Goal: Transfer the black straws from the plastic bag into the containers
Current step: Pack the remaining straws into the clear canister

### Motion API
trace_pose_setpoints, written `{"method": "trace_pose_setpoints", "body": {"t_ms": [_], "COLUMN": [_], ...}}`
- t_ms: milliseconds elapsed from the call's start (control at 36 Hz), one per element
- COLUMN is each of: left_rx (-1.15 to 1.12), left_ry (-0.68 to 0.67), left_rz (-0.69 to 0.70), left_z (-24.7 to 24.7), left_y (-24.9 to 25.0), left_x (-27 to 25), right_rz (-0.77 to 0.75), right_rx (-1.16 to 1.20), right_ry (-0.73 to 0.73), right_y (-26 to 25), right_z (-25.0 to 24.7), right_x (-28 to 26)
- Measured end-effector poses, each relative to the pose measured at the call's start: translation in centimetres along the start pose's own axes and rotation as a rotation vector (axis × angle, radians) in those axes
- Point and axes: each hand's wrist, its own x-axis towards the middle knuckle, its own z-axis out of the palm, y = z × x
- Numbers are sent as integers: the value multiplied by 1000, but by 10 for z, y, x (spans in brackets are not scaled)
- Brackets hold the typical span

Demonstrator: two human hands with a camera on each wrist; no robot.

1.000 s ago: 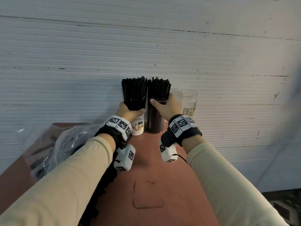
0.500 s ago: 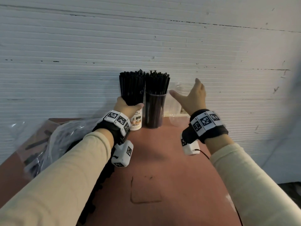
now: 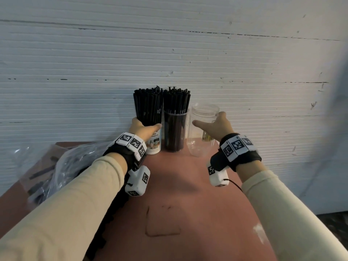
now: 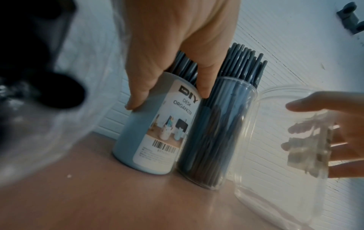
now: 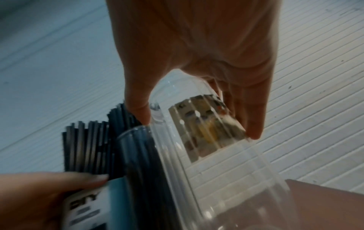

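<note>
Left hand (image 3: 140, 127) grips the rim of the opaque pale cylindrical container with a "DIY Desk Organizer" label (image 3: 154, 143), fingers (image 4: 138, 93) curled over its top edge, thumb against the bundle of black straws (image 3: 148, 106) standing upright in it. Just right of it, touching, a clear plastic cylinder (image 3: 175, 132) packed with a second bundle of black straws (image 3: 177, 99). Both stand at the back of the reddish-brown desk (image 3: 180, 194), against the white ribbed wall (image 3: 94, 63).

Right hand (image 3: 216, 127) wraps around the clear wide-mouthed plastic jar with a small label (image 3: 204, 119), just right of the clear cylinder; thumb on the near left side, fingers (image 5: 254, 118) on the far side over the label. Jar holds no straws; whether its base sits flat on the desk can't be told.

Crumpled clear plastic bag (image 3: 56, 166) lies on the desk's left edge, under the left forearm, dark straws showing through it.
</note>
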Motion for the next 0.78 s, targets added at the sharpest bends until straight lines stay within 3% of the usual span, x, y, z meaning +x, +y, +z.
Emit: {"method": "trace_pose_setpoints", "body": {"t_ms": [306,639,778], "left_rx": [-44,178,388], "left_ry": [0,-7,-31], "left_rz": [-57,342,363], "left_z": [-23,-134,-183], "left_y": [26,49,31], "left_x": [-40,-124,-139], "right_rz": [-98,-139,-241], "right_rx": [-13,8,-29], "right_ry": [-105,-226,-81], "right_y": [-12,-35,-41], "right_z": [4,10,5], "right_x": [-66,-121,-142]}}
